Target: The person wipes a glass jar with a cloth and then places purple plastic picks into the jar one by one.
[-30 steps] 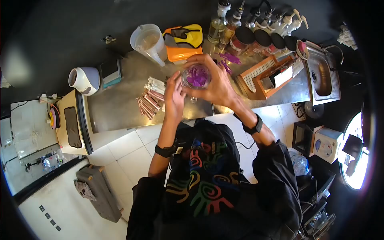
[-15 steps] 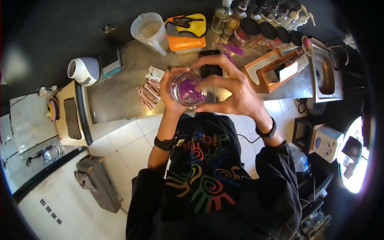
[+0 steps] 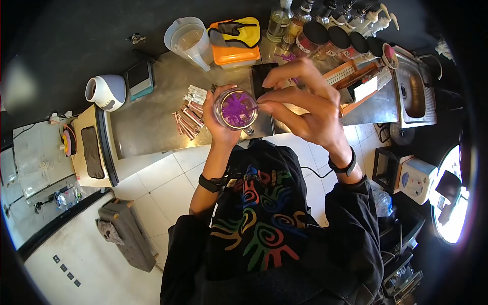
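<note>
A clear glass jar (image 3: 224, 120) is held upright in my left hand (image 3: 220, 131), its mouth facing the camera. Several purple pieces (image 3: 237, 110) lie inside it. To the right of the rim is my right hand (image 3: 314, 109), with thumb and index finger pinched on a thin purple piece (image 3: 254, 108) at the jar's edge; the other fingers are curled above. Left of the jar, on the metal counter (image 3: 147, 124), lie pink-brown wrapped sticks (image 3: 187, 121) and white sticks (image 3: 195, 95). More purple pieces (image 3: 287, 57) lie beyond my right hand, partly hidden by it.
A pitcher (image 3: 189, 43) and an orange box (image 3: 235, 55) with a yellow-black cloth (image 3: 244, 33) stand at the back. Dark-lidded jars (image 3: 311, 38) and bottles (image 3: 279, 23) line the back right, near a wooden organizer (image 3: 341, 75) and a sink (image 3: 410, 94).
My right hand has drawn back from over the jar's mouth to its right side, and its thumb and index finger have closed on a thin purple piece.
</note>
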A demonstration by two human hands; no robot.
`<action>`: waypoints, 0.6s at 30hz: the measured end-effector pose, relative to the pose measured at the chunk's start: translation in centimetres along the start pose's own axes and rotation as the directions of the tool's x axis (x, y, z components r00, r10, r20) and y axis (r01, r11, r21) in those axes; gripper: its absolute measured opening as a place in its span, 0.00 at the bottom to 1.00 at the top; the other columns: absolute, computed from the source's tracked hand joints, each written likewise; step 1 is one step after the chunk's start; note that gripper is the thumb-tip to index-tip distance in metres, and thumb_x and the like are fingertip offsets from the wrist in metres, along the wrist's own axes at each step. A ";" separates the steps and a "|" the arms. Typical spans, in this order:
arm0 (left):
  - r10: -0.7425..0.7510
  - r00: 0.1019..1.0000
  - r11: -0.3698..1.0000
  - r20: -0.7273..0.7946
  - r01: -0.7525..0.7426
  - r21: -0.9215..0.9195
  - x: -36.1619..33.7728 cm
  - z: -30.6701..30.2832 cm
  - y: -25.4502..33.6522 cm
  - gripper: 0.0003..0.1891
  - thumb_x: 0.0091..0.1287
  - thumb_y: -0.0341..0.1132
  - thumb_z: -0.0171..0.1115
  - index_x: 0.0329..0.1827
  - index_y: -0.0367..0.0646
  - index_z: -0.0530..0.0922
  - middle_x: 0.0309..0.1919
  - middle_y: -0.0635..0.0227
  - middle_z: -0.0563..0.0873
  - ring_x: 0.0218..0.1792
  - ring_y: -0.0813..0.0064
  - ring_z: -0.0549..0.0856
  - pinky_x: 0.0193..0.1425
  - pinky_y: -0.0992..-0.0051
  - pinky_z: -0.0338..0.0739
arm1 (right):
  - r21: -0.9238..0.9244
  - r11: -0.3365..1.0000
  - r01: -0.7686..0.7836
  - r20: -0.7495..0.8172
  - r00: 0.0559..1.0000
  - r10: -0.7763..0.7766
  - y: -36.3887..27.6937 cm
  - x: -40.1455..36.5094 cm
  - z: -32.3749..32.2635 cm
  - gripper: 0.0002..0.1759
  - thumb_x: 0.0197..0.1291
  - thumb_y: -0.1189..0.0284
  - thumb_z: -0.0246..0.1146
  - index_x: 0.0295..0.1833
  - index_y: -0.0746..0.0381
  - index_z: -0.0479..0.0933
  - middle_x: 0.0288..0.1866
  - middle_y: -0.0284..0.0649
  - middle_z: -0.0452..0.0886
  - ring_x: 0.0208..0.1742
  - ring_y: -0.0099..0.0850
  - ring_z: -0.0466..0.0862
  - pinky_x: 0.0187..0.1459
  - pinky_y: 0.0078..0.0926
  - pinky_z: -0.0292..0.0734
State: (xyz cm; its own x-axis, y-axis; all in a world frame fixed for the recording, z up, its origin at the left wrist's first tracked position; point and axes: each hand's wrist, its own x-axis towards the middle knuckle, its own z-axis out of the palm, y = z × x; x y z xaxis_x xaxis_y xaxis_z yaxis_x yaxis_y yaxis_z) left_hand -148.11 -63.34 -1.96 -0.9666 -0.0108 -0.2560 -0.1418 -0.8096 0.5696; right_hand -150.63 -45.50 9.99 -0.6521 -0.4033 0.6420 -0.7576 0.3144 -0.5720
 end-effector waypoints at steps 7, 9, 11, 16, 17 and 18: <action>-0.022 0.999 0.996 0.043 0.025 -0.081 -0.2 -0.2 -0.3 0.29 0.72 0.57 0.39 0.49 0.36 0.74 0.40 0.59 0.84 0.43 0.68 0.84 0.51 0.68 0.78 | -0.033 0.993 0.114 -0.043 0.992 -0.115 -1.9 1.8 0.0 0.11 0.39 0.75 0.75 0.33 0.64 0.85 0.38 0.39 0.80 0.37 0.31 0.78 0.39 0.28 0.73; -0.041 0.996 0.996 0.075 0.047 -0.081 0.0 -0.5 -0.6 0.29 0.72 0.57 0.39 0.50 0.37 0.74 0.40 0.59 0.84 0.43 0.68 0.84 0.51 0.67 0.78 | -0.100 0.988 0.115 -0.031 0.992 -0.119 -1.9 1.7 0.8 0.11 0.40 0.74 0.74 0.33 0.63 0.85 0.39 0.38 0.79 0.38 0.31 0.78 0.40 0.29 0.72; -0.059 0.993 0.994 0.106 0.068 -0.081 0.1 -0.9 -0.9 0.29 0.72 0.57 0.38 0.50 0.37 0.74 0.40 0.58 0.84 0.44 0.67 0.84 0.52 0.67 0.78 | -0.134 0.986 0.101 0.072 0.993 -0.092 -2.0 1.8 1.1 0.11 0.43 0.73 0.73 0.36 0.62 0.85 0.41 0.36 0.78 0.41 0.31 0.77 0.41 0.28 0.73; -0.073 0.984 0.984 0.164 0.098 -0.150 0.1 -1.3 -0.5 0.30 0.71 0.59 0.38 0.50 0.39 0.75 0.42 0.55 0.83 0.40 0.60 0.83 0.45 0.65 0.80 | 0.056 0.986 -0.157 -0.097 0.982 0.162 0.3 1.3 0.9 0.12 0.54 0.71 0.70 0.44 0.63 0.84 0.38 0.38 0.80 0.37 0.29 0.79 0.39 0.26 0.75; -0.105 0.977 0.960 0.187 0.149 -0.238 0.0 -1.3 -0.5 0.30 0.70 0.60 0.39 0.50 0.39 0.75 0.43 0.54 0.82 0.39 0.58 0.83 0.43 0.66 0.80 | 0.039 0.981 -0.191 -0.180 0.964 0.195 1.6 1.1 0.3 0.12 0.55 0.71 0.69 0.44 0.62 0.84 0.36 0.41 0.81 0.34 0.30 0.81 0.36 0.26 0.77; -0.121 0.981 0.950 0.152 0.159 -0.271 0.2 -1.7 -0.6 0.29 0.67 0.60 0.46 0.50 0.41 0.75 0.42 0.55 0.82 0.40 0.58 0.82 0.41 0.67 0.80 | 0.011 0.958 -0.288 -0.214 0.935 0.284 2.8 0.8 -0.1 0.11 0.56 0.72 0.67 0.44 0.64 0.83 0.34 0.41 0.82 0.32 0.29 0.82 0.35 0.26 0.77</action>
State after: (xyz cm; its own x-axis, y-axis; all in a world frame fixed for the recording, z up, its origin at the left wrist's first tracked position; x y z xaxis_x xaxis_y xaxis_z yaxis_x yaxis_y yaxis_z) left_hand -147.81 -63.81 -3.70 -0.9635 0.1761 -0.2016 -0.2303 -0.9293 0.2888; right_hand -153.29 -44.87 8.89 -0.8306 -0.1043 0.5470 -0.5373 0.4081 -0.7381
